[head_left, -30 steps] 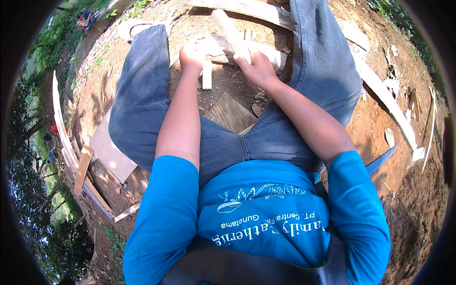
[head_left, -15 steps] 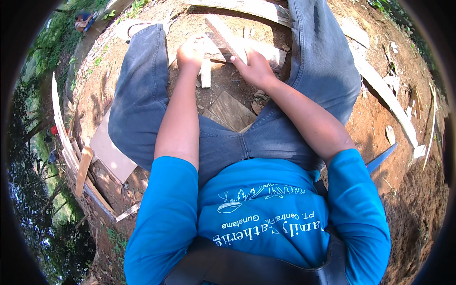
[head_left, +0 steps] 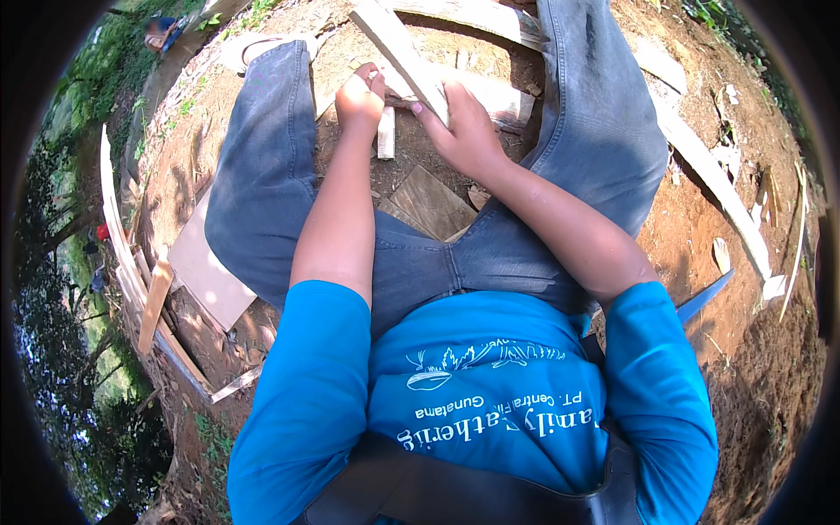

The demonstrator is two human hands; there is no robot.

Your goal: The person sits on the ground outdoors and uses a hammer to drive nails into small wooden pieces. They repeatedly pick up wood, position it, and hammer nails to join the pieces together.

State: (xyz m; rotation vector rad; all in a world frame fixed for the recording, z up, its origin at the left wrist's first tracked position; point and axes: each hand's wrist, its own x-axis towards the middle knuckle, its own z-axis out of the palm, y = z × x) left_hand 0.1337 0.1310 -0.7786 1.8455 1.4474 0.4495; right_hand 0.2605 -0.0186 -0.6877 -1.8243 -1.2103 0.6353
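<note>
I sit on bare earth with my legs in blue jeans spread apart. My right hand [head_left: 464, 131] grips a long pale wooden strip [head_left: 398, 44] that slants up and to the left from it. My left hand [head_left: 360, 96] is a closed fist just left of the strip. A thin dark object [head_left: 400, 103] sticks out of the fist toward the strip; what it is cannot be told. A short pale wood piece [head_left: 386, 140] lies just below the left hand. A flat square board [head_left: 429, 201] lies on the ground between my knees.
A wider pale plank [head_left: 503, 96] lies behind my right hand. A long plank [head_left: 713, 188] runs along the right. A pale sheet [head_left: 206, 271] and stacked slats [head_left: 118, 236] lie at the left. A blue bar [head_left: 704, 297] shows by my right elbow. Another person [head_left: 166, 31] is far off at the upper left.
The wooden strip in my right hand has shifted a little up and to the left. My left fist stays beside it.
</note>
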